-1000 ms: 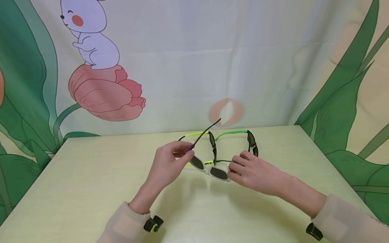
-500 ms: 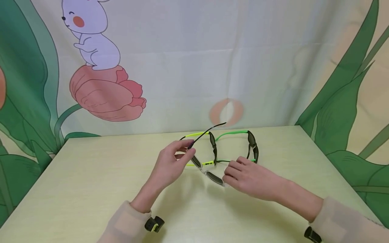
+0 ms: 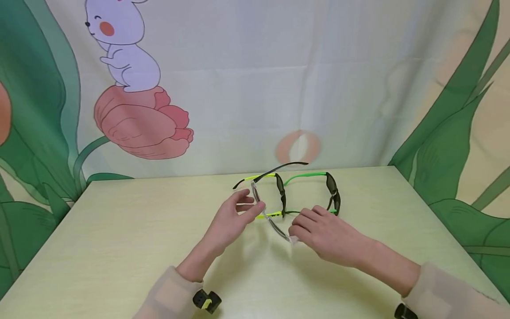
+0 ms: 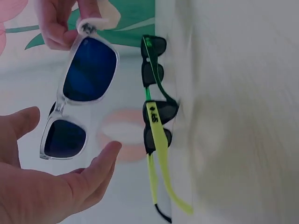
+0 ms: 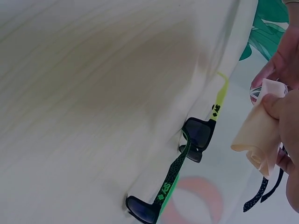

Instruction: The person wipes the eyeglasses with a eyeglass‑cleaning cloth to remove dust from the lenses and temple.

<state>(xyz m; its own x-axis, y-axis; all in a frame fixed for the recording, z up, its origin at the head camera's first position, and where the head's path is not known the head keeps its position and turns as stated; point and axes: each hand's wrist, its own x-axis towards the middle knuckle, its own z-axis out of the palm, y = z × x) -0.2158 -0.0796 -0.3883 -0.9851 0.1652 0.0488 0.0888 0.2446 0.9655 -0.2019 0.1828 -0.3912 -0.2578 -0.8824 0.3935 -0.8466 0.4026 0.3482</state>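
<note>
Clear-framed sunglasses with dark lenses (image 4: 90, 70) are raised above the table. My right hand (image 3: 328, 236) grips them at one end of the frame through a pale peach cloth (image 5: 257, 135), which is folded round the temple there. My left hand (image 3: 228, 221) is beside the other lens, thumb and fingers spread apart; in the left wrist view (image 4: 56, 186) they stand around that lens without gripping it. One black temple (image 3: 279, 167) extends toward the backdrop. Part of the frame by my right hand is hidden by the fingers and cloth.
Behind the hands, black sunglasses with yellow temples (image 3: 280, 190) and black sunglasses with green temples (image 3: 332, 186) stand on the light table (image 3: 139, 239), temples unfolded. A printed fabric backdrop (image 3: 239, 88) hangs along the table's far edge.
My left hand has released the temple end of the clear sunglasses and opened. The sunglasses have turned, so the lenses appear nearly edge-on. My right hand has moved slightly left and down, still gripping.
</note>
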